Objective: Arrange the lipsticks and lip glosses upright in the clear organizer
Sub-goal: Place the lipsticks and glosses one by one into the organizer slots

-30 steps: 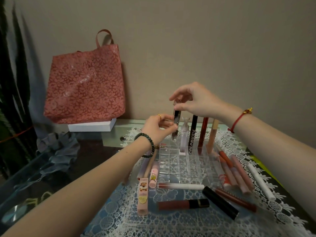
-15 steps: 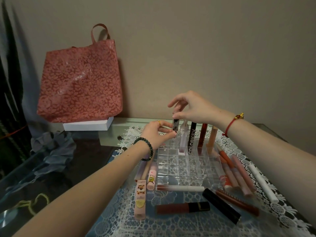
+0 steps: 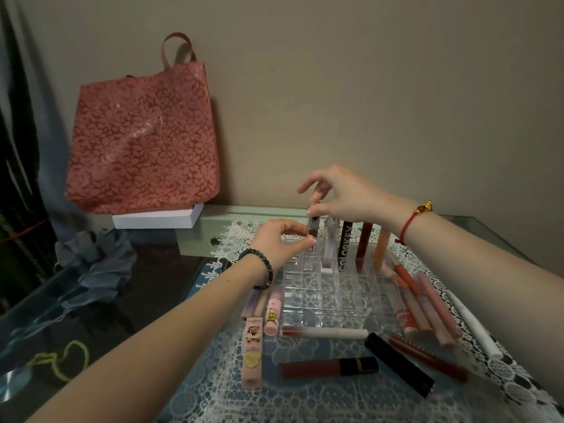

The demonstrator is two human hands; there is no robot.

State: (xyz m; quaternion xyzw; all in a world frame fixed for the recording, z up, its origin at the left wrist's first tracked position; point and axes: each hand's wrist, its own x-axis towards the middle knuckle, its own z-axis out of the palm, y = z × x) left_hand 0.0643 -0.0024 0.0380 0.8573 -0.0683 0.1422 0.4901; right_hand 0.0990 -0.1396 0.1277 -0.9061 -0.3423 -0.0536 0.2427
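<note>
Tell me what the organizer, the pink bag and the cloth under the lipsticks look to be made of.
Clear organizer: hard transparent plastic, likely acrylic; the lace shows through its glossy grid walls.
Pink bag: seemingly coated or laminated fabric with a flower pattern; a shiny creased streak catches light.
Cloth: white openwork lace, matte, with the surface beneath showing through its holes. Fibre cannot be told.

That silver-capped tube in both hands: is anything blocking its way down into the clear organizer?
Nothing visible does. The silver-capped tube, pinched by the right hand at its top and the left hand lower down, stands over the back-left corner of the clear organizer. The nearest standing neighbour, the pale lilac tube, sits beside it.
</note>
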